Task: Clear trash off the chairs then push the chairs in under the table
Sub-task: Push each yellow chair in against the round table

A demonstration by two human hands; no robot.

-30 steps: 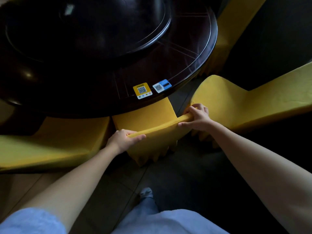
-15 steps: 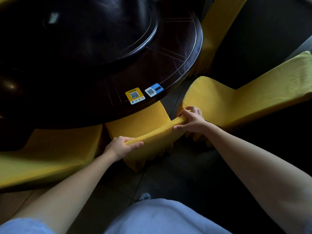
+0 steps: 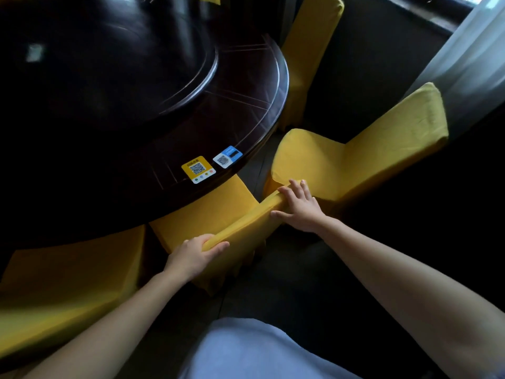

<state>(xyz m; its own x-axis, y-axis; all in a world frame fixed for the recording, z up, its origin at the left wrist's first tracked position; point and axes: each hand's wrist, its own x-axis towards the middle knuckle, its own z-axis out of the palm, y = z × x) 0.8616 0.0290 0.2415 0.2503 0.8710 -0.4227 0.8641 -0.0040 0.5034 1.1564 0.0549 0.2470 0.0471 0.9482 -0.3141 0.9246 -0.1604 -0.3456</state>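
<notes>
Left grip (image 3: 195, 257) is curled round the top edge of a yellow-covered chair (image 3: 246, 228), thumb on the near side and fingers over the far side. Right grip (image 3: 297, 207) lies on the other end of that edge, fingers straight and spread, thumb stretched along the near face. The chair's seat reaches under the near rim of the dark round bench (image 3: 273, 105), just below a yellow sticker (image 3: 198, 169) and a blue sticker (image 3: 227, 156). A second chair (image 3: 341, 165) stands just to its right, clear of the bench; a third chair (image 3: 68, 283) stands on its left.
</notes>
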